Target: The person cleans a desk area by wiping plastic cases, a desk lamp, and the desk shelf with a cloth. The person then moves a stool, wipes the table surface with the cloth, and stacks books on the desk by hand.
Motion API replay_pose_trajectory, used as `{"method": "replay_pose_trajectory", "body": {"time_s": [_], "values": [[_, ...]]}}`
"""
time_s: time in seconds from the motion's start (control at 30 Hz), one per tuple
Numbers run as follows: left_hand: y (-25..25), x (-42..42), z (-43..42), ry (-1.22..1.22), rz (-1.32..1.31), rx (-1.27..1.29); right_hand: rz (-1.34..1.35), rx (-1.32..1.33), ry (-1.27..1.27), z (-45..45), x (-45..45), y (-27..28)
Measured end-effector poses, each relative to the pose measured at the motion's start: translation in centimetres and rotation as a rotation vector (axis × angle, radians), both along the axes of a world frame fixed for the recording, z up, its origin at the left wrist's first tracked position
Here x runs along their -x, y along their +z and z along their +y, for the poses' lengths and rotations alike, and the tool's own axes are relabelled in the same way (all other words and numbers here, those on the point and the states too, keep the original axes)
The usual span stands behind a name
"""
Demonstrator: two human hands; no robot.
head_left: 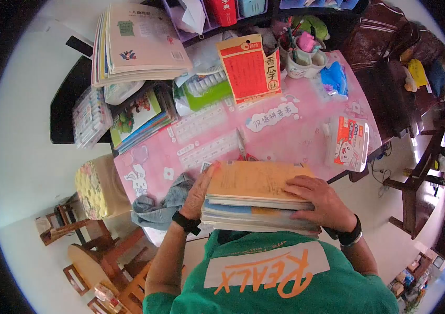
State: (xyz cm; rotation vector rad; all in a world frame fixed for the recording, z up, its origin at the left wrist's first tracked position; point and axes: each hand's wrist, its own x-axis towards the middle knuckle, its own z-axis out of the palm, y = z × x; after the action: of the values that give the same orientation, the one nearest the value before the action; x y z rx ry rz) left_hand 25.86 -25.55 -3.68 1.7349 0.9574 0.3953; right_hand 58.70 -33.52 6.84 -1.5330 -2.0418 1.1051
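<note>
A thick stack of books (256, 183) with an orange-yellow cover on top lies at the near edge of the pink desk mat (206, 141), close to my body. My left hand (200, 194) presses against the stack's left side. On the right side, my right hand (320, 201) grips the stack, with fingers over the top cover and the thumb at the edge. Just beyond the stack are scissors (243, 152). A grey cloth (165, 204) is beside my left hand.
Another book pile (138, 47) stands at the back left, near a case of markers (91, 118). A red and yellow packet (248, 70), a pen holder (303, 65), a blue pouch (334, 80) and a white-orange box (349, 144) are on the desk.
</note>
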Motion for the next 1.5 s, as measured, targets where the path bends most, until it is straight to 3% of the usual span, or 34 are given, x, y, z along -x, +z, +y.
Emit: {"method": "replay_pose_trajectory", "body": {"time_s": [0.03, 0.13, 0.23, 0.33, 0.4, 0.47, 0.53, 0.57, 0.67, 0.8, 0.93, 1.03, 1.13, 1.3, 1.5], "values": [[-0.4, 0.1, 0.0, 0.031, -0.033, 0.063, 0.026, 0.004, -0.017, 0.2, 0.0, -0.1], [-1.3, 0.6, -0.1, -0.149, 0.266, -0.369, 0.047, -0.017, -0.089, 0.1, 0.1, -0.2], [-0.4, 0.7, -0.4, -0.040, 0.097, -0.045, -0.037, -0.128, -0.182, 0.0, 0.6, -0.2], [0.6, 1.0, -1.0, -0.036, 0.167, -0.127, -0.081, -0.204, -0.249, 0.4, 0.9, -0.8], [-2.4, 2.9, -1.2, 0.004, 0.094, 0.059, -0.085, -0.190, -0.266, 0.6, 1.0, -0.6], [-2.2, 3.1, -1.0, 0.063, 0.052, 0.120, -0.077, -0.216, -0.269, 0.4, 1.0, -0.7], [3.2, 1.9, -0.3, 0.145, 0.040, 0.055, -0.069, -0.234, -0.270, 0.3, 0.9, -1.0], [5.5, 2.0, 0.3, 0.186, 0.200, 0.036, -0.064, -0.240, -0.273, 0.3, 0.9, -1.1], [7.5, 3.3, 1.4, 0.035, -0.076, -0.018, -0.038, -0.227, -0.272, 0.5, 0.8, -0.8], [12.3, -1.9, 1.7, -0.316, -0.021, -0.089, -0.044, -0.135, -0.285, 0.5, 0.6, -0.6], [10.0, -4.4, 2.0, -0.566, 0.219, -0.178, 0.004, -0.134, -0.331, 0.5, 0.5, -0.4], [9.3, -4.5, 2.6, -0.573, 0.342, -0.145, 0.026, -0.187, -0.328, 0.2, 0.3, -1.0], [8.2, -4.3, 2.9, -0.570, 0.333, -0.403, 0.015, -0.141, -0.332, 0.4, 0.3, -0.4], [8.5, -5.5, 3.7, -0.481, 0.452, -0.549, 0.055, -0.098, -0.391, 1.0, 0.3, -0.8], [8.6, -6.9, 4.6, -0.358, 0.421, -0.613, 0.056, -0.263, -0.434, 0.7, -0.5, -2.6]]}}
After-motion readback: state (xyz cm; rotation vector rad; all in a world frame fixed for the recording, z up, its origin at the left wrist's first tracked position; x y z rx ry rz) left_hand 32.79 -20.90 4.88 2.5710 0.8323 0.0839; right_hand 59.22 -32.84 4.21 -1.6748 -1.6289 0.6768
